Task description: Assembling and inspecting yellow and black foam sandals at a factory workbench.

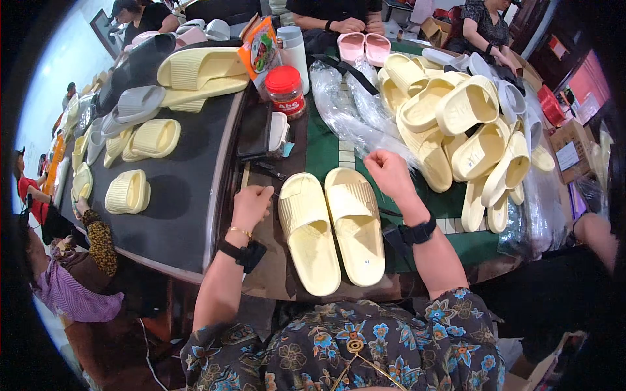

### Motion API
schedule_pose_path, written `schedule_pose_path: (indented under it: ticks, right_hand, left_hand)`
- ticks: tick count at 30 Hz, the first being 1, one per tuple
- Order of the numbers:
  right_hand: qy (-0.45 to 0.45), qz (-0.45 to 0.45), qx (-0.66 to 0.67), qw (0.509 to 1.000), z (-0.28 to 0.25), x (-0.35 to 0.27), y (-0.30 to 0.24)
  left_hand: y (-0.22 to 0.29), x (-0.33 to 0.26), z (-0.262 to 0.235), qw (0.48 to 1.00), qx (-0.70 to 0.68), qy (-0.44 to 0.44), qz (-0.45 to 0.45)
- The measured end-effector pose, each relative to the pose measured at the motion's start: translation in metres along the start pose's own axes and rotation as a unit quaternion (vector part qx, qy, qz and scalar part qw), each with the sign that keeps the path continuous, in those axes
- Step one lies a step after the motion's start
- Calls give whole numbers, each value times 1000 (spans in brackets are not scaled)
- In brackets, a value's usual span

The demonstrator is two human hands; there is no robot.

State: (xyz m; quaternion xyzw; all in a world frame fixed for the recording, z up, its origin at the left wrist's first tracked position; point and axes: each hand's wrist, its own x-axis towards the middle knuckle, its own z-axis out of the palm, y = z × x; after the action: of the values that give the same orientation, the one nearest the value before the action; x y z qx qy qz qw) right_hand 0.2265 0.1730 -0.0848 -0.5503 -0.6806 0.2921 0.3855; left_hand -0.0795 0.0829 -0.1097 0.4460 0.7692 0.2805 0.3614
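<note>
The pair of pale yellow slippers [332, 244] lies on the brown section of the worktop [272, 277], directly in front of the person and between the two forearms. The slippers sit side by side, soles down, with the heel ends toward the person and the ribbed straps toward the far side. The left hand [253, 207] is positioned just beside the outer edge of the left slipper; its fingers are curled inward. The right hand [389, 173] is positioned near the toe end of the right slipper, with its fingers likewise clenched. Whether either hand pinches a small item cannot be determined. Beyond the left hand, a jar with a red lid [285, 91] stands upright beside a white bottle [293, 55] and an orange packet [261, 51]. Clear plastic bags [336, 104] lie beyond the right hand, next to a heap of yellow slippers [450, 124] on a green surface [479, 247]. To the left, a black worktop [179, 202] carries further yellow and grey slippers. Opposite the person, a co-worker [332, 13] is located behind a pair of pink slippers [364, 49].
</note>
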Motion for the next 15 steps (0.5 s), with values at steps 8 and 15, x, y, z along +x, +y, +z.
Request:
schedule_pose_path:
  ticks: [8, 15]
  right_hand:
    - [-223, -5, -117, 968, -34, -99, -48]
    - [-217, -48, -188, 957, -22, -135, -45]
  left_hand:
    - [0, 14, 12, 985, -171, 32, -14]
    - [15, 7, 23, 982, -25, 107, 156]
